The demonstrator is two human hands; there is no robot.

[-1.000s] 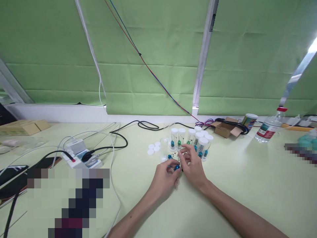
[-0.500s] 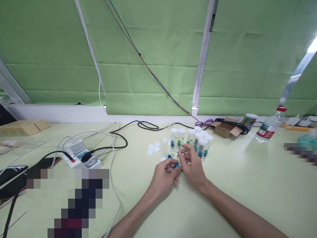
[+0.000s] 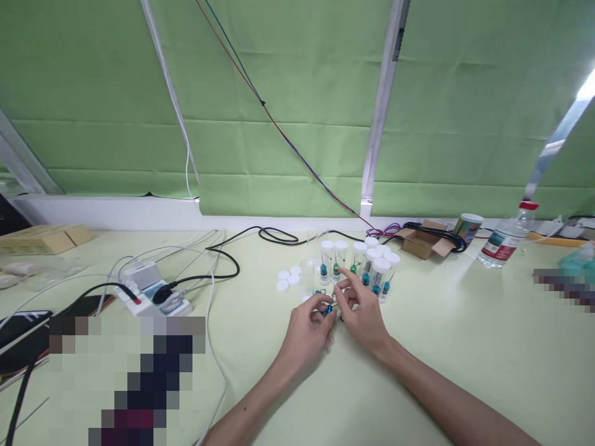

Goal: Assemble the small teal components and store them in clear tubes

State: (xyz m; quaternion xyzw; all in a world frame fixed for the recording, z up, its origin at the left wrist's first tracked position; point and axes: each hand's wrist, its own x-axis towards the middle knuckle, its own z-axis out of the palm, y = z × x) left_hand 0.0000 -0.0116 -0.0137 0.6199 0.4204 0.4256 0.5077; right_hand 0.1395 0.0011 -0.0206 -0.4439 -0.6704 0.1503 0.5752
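My left hand (image 3: 307,328) is closed, thumb and fingertips pinching a small shiny blue bead-like piece (image 3: 329,309). From it a thin stem rises toward my right hand (image 3: 361,314), whose thumb and index finger are closed around its upper end. Fingers partly cover the piece. Just beyond my left fingertips lies another small teal piece (image 3: 318,292) with thin wire. An uncapped clear tube (image 3: 307,275) stands behind it. Several clear tubes with white caps (image 3: 327,246) stand behind my right hand, holding blue or green pieces on thin stems.
Several loose white caps (image 3: 283,285) lie left of the tubes. Farther left is a power strip (image 3: 139,297) with cables. A small cardboard box (image 3: 421,243), a can (image 3: 468,228) and a water bottle (image 3: 504,241) stand at the back right, near a black cable.
My hands stay in nearly the same place. The blue piece and its stem have shifted and tilted slightly between my fingers.
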